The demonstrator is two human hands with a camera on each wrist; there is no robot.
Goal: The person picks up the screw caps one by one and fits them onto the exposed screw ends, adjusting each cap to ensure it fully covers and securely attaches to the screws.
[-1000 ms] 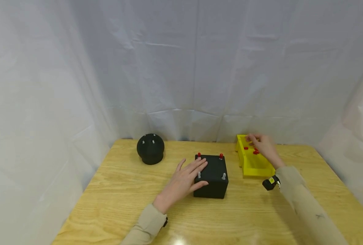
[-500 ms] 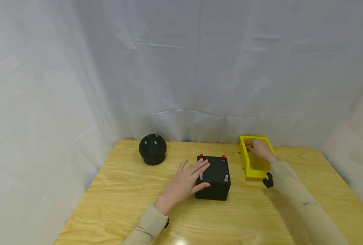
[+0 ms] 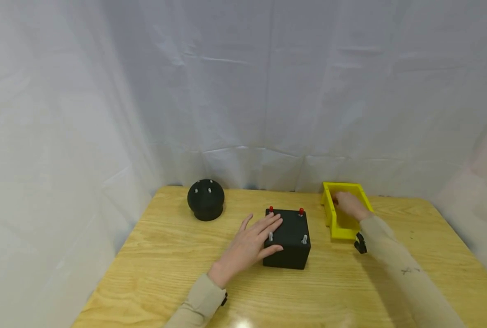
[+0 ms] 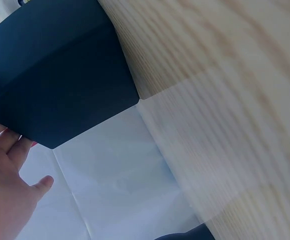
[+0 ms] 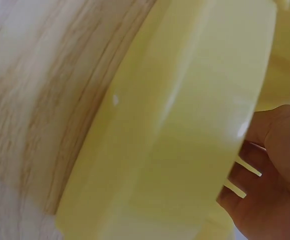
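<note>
Right hand (image 3: pixel 349 204) reaches inside the yellow tray (image 3: pixel 329 214), fingers curled; contents hidden beneath it, so whether it pinches anything cannot be told. Left hand (image 3: pixel 249 243) lies spread on the black box (image 3: pixel 289 243), thumb against its near side.

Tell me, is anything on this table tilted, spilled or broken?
Nothing stands out. The black box sits flat under the left hand, the black dome stands upright behind it, and the yellow tray lies level, with the right hand reaching inside.
</note>
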